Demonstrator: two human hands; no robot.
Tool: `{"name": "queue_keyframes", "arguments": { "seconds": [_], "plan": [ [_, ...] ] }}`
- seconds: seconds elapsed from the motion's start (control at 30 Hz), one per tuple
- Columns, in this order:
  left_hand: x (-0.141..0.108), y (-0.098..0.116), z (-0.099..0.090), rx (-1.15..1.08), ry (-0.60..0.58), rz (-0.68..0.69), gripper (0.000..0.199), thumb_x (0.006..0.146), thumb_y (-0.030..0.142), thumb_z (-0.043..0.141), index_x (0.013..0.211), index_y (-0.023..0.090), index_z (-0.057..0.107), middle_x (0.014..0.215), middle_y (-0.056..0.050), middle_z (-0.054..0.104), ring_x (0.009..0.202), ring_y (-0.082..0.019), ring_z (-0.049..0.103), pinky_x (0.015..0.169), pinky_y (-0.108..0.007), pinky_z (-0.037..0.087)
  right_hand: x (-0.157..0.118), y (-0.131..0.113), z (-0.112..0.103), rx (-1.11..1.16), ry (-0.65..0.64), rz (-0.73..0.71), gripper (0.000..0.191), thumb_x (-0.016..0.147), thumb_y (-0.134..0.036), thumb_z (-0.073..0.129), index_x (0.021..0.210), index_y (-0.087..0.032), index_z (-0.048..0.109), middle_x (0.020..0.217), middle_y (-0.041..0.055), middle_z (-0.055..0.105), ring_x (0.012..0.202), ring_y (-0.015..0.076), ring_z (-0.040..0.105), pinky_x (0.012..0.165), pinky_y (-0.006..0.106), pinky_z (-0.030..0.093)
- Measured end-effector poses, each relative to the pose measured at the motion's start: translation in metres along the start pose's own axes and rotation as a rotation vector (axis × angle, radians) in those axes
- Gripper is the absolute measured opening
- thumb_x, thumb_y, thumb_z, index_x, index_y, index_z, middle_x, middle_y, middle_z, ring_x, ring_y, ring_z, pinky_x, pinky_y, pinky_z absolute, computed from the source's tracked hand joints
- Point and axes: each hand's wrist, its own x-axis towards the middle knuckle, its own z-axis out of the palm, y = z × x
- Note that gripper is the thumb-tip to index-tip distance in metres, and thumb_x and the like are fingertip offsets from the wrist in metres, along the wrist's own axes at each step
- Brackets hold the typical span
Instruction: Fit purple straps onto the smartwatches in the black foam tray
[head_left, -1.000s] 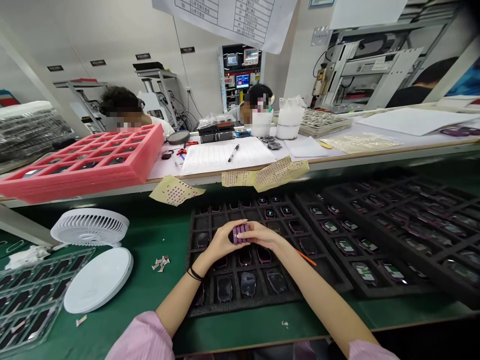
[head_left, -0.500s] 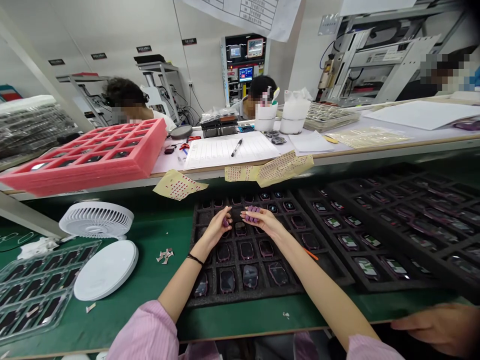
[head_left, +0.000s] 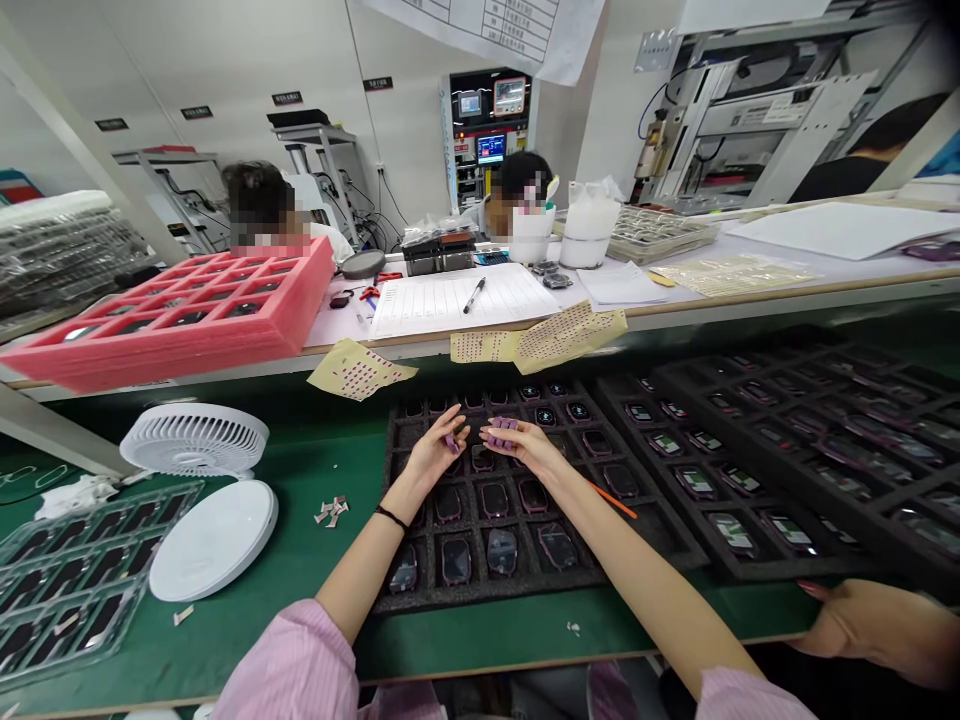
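Purple strips (head_left: 503,424) across right fingers (head_left: 511,438)

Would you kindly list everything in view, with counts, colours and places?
black foam trays: three, black, on the green mat, holding many dark devices
pink foam tray: one, pink, far bench, left
desk fan: one, white, green mat, left
round disc: one, white, below the fan
clear plastic tray: one, clear, green mat, far left
sticker sheets: three, cream, red dots, far bench edge
pen: one, black, on paper, far bench
orange stick: one, orange, beside the left tray
co-worker's hand: one, lower right
left hand: one, holding a small purple piece over the left tray
right hand: one, purple pieces resting on its fingers
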Motion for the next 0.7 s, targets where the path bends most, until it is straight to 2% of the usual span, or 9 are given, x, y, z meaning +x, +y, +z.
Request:
{"name": "queue_keyframes", "arguments": {
  "seconds": [0.3,0.7],
  "plan": [
    [-0.0015,-0.0009,0.0010,0.014,0.003,0.009,0.038,0.074,0.006,0.060,0.110,0.018,0.064,0.102,-0.005,0.066,0.090,-0.016,0.065,0.067,-0.022,0.048,-0.0001,0.0013,0.0011,-0.011,-0.003,0.000,0.032,0.053,-0.017,0.087,0.080,-0.014,0.071,0.083,0.0086,0.075,0.082,0.0231,0.072,0.086,0.040,0.056],
    [-0.0014,-0.0021,-0.0006,0.066,-0.011,0.020,0.042,0.074,0.008,0.061,0.114,0.019,0.062,0.109,-0.007,0.065,0.094,-0.016,0.065,0.069,-0.022,0.048,0.0025,0.0040,-0.0003,-0.011,0.013,-0.021,0.034,0.050,-0.017,0.088,0.080,-0.014,0.071,0.084,0.0086,0.075,0.083,0.0248,0.072,0.086,0.041,0.057]
  ]
}}
